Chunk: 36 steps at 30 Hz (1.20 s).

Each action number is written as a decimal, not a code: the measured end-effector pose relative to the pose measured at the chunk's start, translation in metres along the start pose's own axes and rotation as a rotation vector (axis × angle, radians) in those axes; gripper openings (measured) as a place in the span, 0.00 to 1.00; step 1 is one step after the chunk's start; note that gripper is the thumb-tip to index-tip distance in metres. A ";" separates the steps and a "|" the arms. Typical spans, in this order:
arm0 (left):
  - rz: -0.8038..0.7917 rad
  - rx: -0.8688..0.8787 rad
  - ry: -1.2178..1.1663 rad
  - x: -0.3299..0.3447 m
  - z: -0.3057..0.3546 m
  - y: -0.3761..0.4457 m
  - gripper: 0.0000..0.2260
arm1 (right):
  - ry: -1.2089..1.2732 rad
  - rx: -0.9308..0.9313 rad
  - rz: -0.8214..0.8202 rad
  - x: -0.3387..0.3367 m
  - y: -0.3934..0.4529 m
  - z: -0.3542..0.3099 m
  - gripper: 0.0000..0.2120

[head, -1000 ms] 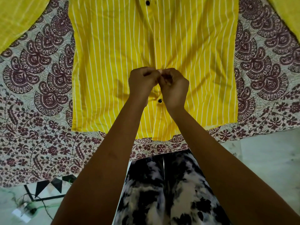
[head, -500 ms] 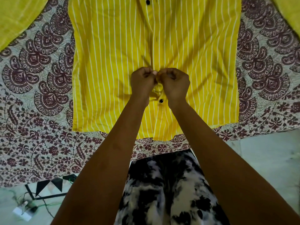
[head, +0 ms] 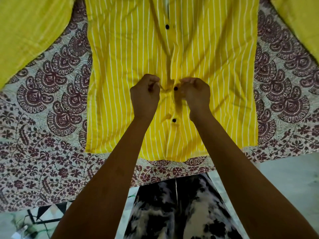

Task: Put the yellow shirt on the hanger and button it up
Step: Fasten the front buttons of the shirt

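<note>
The yellow shirt (head: 120, 66) with thin white stripes lies flat, front up, on a patterned cloth. Three black buttons run down its placket: an upper button (head: 167, 26), a middle button (head: 175, 88) and a lowest button (head: 174, 120). My left hand (head: 145, 95) pinches the left edge of the placket beside the middle button. My right hand (head: 196, 94) pinches the fabric just right of that button. The two hands are a little apart, with the middle button showing between them. No hanger is in sight; the collar is cut off at the top edge.
A maroon-and-white printed cloth (head: 43, 118) covers the surface under the shirt. Yellow-green fabric (head: 25, 31) lies at both upper corners. My black-and-white patterned trousers (head: 172, 213) fill the bottom centre, over a pale floor (head: 284, 178). Cables lie at the bottom left.
My hands were pressed together over the placket; they have drawn apart, and the middle black button now shows between them. The view has dropped, showing more of the shirt's upper part.
</note>
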<state>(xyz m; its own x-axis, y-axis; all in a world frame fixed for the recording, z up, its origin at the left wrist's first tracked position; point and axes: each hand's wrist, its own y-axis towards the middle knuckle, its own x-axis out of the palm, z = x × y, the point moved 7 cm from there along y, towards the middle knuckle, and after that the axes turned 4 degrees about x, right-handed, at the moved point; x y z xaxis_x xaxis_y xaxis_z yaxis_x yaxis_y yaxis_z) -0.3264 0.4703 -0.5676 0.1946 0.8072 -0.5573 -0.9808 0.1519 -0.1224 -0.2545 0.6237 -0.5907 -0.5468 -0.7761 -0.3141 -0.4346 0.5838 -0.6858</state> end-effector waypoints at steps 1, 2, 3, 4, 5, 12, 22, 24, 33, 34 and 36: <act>-0.001 -0.005 -0.004 -0.001 0.000 0.006 0.05 | -0.028 -0.086 0.054 -0.005 -0.001 -0.006 0.06; -0.007 -0.004 -0.008 -0.001 0.000 0.014 0.06 | -0.037 -0.175 0.083 -0.006 -0.003 -0.017 0.07; -0.017 0.004 -0.013 -0.001 0.001 0.022 0.06 | -0.045 -0.267 0.087 -0.005 -0.005 -0.028 0.08; -0.030 0.015 -0.014 0.000 0.003 0.030 0.06 | -0.068 -0.352 0.077 -0.002 -0.007 -0.039 0.10; -0.044 0.026 -0.015 0.001 0.006 0.040 0.07 | -0.102 -0.423 0.054 0.004 -0.006 -0.050 0.12; -0.273 0.024 0.017 0.031 0.015 0.080 0.09 | -0.758 -0.471 0.018 0.040 0.031 -0.064 0.21; -0.347 0.102 0.228 0.055 0.021 0.064 0.10 | -0.281 -0.290 0.003 0.000 0.047 -0.048 0.05; -0.341 0.120 0.306 0.057 0.024 0.063 0.09 | -0.139 -0.218 -0.009 -0.001 0.047 -0.041 0.03; -0.389 0.037 0.461 0.066 0.031 0.065 0.03 | 0.126 -0.022 -0.149 -0.004 0.042 -0.028 0.08; -0.354 -0.010 0.389 0.063 0.030 0.066 0.03 | 0.118 -0.029 -0.145 -0.005 0.042 -0.028 0.07; -0.287 -0.114 0.240 0.056 0.030 0.065 0.03 | 0.101 -0.053 -0.138 -0.004 0.040 -0.030 0.05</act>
<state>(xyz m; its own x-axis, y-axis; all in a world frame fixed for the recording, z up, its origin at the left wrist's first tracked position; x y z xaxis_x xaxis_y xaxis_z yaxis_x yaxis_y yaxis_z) -0.3794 0.5427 -0.5823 0.4714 0.5832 -0.6615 -0.8809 0.2765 -0.3841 -0.2909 0.6575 -0.5970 -0.5477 -0.8231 -0.1499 -0.5463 0.4875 -0.6811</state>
